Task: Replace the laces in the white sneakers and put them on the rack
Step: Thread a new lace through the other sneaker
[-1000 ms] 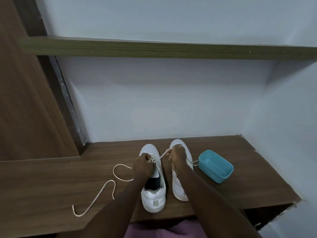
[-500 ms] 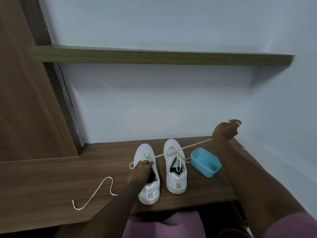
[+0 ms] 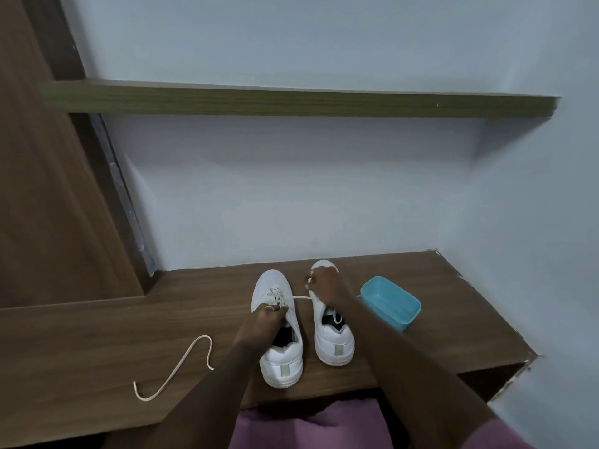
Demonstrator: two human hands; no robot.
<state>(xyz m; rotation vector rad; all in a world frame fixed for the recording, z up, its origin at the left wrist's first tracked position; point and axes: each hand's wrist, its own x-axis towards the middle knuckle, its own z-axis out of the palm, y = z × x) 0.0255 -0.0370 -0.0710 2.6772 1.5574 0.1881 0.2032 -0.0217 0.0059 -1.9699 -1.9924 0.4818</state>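
Two white sneakers stand side by side on the wooden bench, toes toward the wall. My left hand rests on the tongue of the left sneaker and pinches the cream lace at its eyelets. That lace runs taut to the right into my right hand, which grips it above the toe of the right sneaker. A second cream lace lies loose on the bench to the left.
A light blue plastic tub sits on the bench just right of the sneakers. A wooden shelf runs along the wall above. A brown panel stands at the left; the bench ends at the right wall.
My right hand has come back from the far right, where it had pulled the lace out long, to just above the right sneaker's toe. My left hand stays on the left sneaker.
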